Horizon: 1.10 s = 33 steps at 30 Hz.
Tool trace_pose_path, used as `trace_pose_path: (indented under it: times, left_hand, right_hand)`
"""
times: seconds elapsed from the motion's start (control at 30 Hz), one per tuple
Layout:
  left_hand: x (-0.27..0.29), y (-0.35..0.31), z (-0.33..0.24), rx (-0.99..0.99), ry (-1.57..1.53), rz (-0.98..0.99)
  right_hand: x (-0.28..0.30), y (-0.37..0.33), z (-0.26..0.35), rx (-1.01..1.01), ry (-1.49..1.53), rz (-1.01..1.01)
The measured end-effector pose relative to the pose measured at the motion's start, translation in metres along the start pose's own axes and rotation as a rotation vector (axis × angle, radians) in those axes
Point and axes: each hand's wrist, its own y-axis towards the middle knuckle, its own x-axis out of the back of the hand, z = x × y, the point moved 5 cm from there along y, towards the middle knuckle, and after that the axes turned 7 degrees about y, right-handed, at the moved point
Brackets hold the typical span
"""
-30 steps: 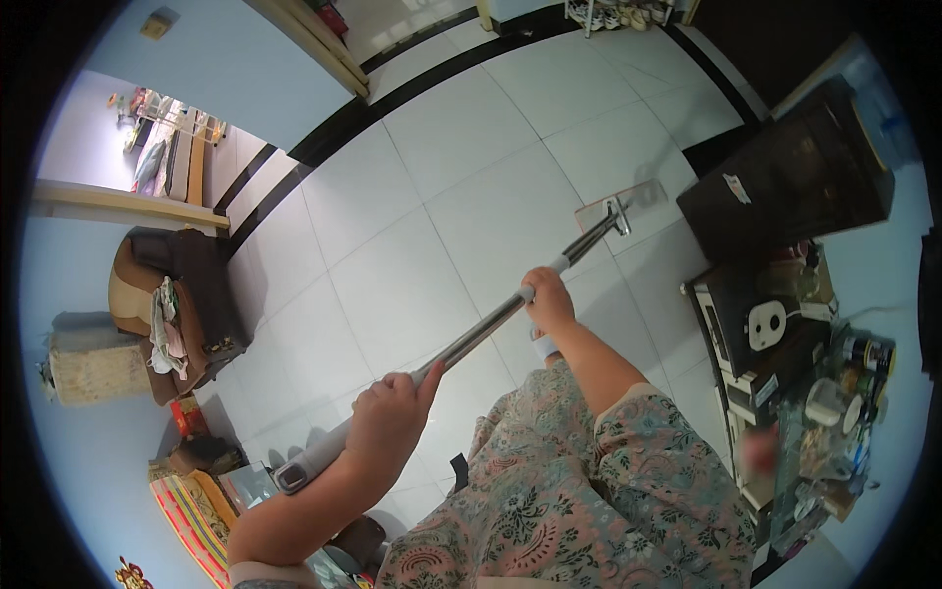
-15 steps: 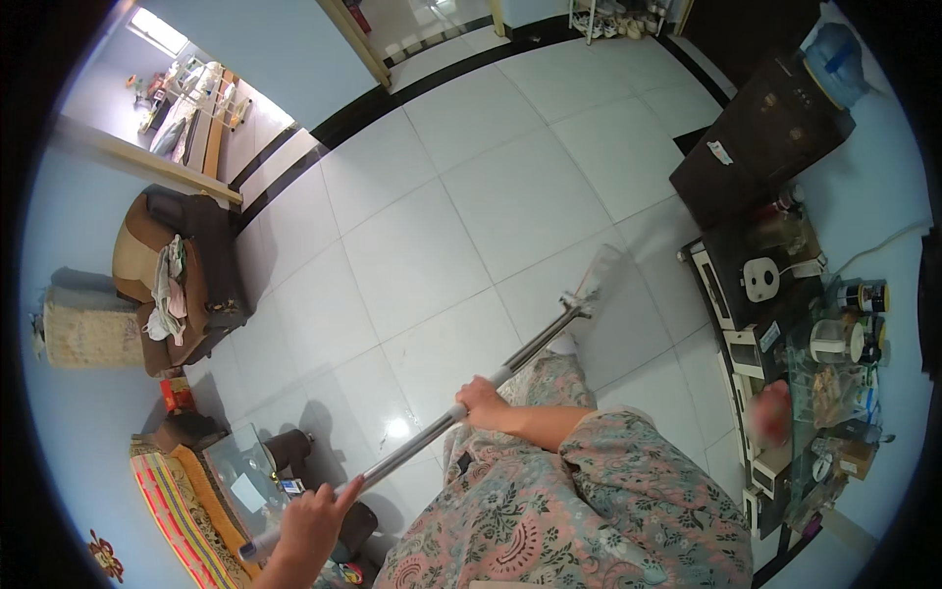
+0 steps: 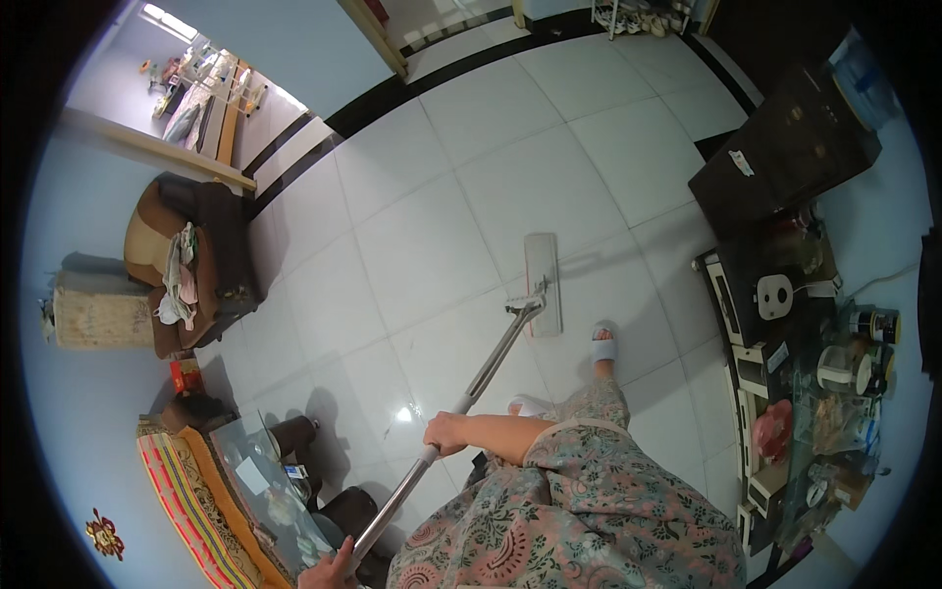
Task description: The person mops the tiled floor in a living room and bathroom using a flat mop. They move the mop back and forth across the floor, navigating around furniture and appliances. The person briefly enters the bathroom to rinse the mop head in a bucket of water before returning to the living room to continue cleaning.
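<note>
On the left, one armchair (image 3: 147,228), clothes (image 3: 178,285) heaped on it. Low down, the left hand (image 3: 327,571), partly cut off, wraps one mop (image 3: 491,369) by its pole, near end out of sight; the right hand (image 3: 447,435) clasps it higher. The pad (image 3: 543,265) lies on the floor (image 3: 422,231), two slippers (image 3: 604,348) nearby, one partly covered. Far right, one dispenser (image 3: 775,162), its bottle (image 3: 865,86) fading into darkness.

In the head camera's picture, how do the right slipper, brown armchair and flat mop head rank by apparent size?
Largest to smallest:
1. Brown armchair
2. Flat mop head
3. Right slipper
</note>
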Motion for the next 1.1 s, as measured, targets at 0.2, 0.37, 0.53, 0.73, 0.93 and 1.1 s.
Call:
trace_pose_path:
  times: [0.2,0.37,0.53,0.73,0.93,1.1]
  left_hand:
    - [0.021,0.038,-0.088,-0.026,-0.076,-0.065]
    - [0.108,0.098,-0.196,-0.050,0.151,-0.205]
    - [0.192,0.152,-0.280,-0.076,0.533,-0.277]
    - [0.260,0.163,-0.348,-0.249,0.790,-0.457]
    - [0.251,0.133,-0.358,-0.392,0.977,-0.649]
    - [0.197,0.077,-0.312,-0.475,1.123,-0.650]
  right_hand:
    - [0.067,-0.052,-0.072,0.009,-0.162,0.018]
    - [0.202,-0.118,-0.157,-0.149,-0.266,-0.229]
    - [0.303,-0.187,-0.213,-0.200,-0.238,-0.626]
    - [0.360,-0.284,-0.215,-0.256,-0.054,-1.095]
    - [0.321,-0.338,-0.186,-0.323,0.051,-1.331]
    - [0.223,-0.335,-0.126,-0.226,0.119,-1.400]
